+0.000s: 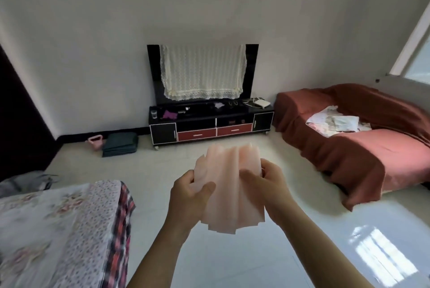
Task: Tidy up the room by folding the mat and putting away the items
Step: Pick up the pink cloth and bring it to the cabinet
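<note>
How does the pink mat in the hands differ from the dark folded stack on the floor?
The pink mat is pale; the dark stack is deep green-grey. The left hand and right hand grip the pink mat in the air; the dark stack lies on the floor by the TV stand. The pink mat's layers fan out unevenly; the dark stack's lie flat. Both are folded in layers.

Left grip (188, 197) and right grip (267, 185) — bare, like both forearms (160, 252).

One left hand (186, 197), one right hand (267, 185) and one pink mat (230, 185) show. Beyond stand one television (152, 71), one cabinet (162, 133) with two red drawers (196, 135), one sofa (349, 155) and one bed (58, 229).
</note>
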Available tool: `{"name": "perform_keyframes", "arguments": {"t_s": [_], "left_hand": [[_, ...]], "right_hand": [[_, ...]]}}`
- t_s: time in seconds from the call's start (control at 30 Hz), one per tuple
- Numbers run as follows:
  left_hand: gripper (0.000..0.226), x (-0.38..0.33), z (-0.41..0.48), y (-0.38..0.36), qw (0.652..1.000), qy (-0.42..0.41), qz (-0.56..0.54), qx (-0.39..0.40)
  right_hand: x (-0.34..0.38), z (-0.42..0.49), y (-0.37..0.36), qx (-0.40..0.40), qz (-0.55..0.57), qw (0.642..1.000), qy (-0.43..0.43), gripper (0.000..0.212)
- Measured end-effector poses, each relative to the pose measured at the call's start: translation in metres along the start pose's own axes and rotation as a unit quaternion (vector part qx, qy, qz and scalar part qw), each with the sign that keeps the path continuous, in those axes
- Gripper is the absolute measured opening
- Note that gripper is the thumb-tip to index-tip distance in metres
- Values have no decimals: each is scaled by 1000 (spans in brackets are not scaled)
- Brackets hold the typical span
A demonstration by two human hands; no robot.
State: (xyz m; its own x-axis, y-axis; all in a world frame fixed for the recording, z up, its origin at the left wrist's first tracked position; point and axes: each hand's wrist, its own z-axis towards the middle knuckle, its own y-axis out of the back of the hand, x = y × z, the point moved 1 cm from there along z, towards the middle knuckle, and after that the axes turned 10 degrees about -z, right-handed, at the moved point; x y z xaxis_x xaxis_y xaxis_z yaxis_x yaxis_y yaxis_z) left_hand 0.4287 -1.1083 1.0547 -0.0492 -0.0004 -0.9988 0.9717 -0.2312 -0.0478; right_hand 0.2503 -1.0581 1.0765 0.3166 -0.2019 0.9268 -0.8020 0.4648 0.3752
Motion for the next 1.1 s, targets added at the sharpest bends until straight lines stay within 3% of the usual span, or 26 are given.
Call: {"name": "perform_keyframes", "arguments": {"t_s": [0.33, 0.73, 1.1], "left_hand": [[25, 8, 175, 17, 992, -12, 70, -102], [33, 2, 355, 99, 972, -19, -16, -233], [39, 0, 540, 219, 957, -36, -89, -273]], "right_hand": [[12, 195, -86, 86, 28, 996, 10, 16], [77, 391, -225, 192, 30, 980, 48, 15], [161, 541, -387, 198, 9, 977, 83, 14]]}}
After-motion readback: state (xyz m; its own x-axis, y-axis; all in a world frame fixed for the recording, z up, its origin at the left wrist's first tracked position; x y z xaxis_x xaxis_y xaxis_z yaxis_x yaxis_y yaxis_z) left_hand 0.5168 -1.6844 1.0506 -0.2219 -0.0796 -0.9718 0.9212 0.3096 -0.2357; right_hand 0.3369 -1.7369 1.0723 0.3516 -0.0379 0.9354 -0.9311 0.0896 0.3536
